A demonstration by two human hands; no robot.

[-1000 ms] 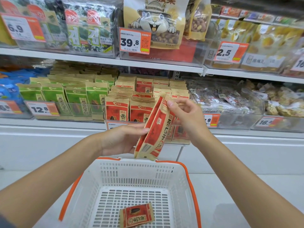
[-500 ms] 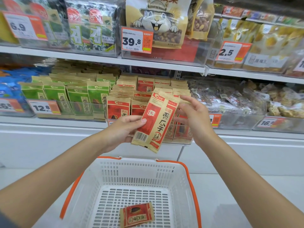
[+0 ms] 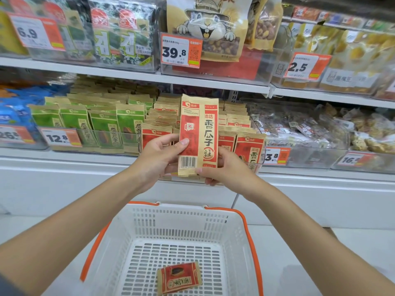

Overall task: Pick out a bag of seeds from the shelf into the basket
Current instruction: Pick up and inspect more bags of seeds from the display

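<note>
Seed bag (image 3: 198, 133), tan with red panels and barcode, upright, gripped by left hand (image 3: 158, 159) and right hand (image 3: 228, 171).

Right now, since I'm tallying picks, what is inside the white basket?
One red seed bag lies flat on the floor of the basket. Its near end runs out of the picture, so anything there cannot be seen.

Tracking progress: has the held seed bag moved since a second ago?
Yes. The seed bag rose away from the basket, toward the 39.8 price tag, and turned upright.
</note>
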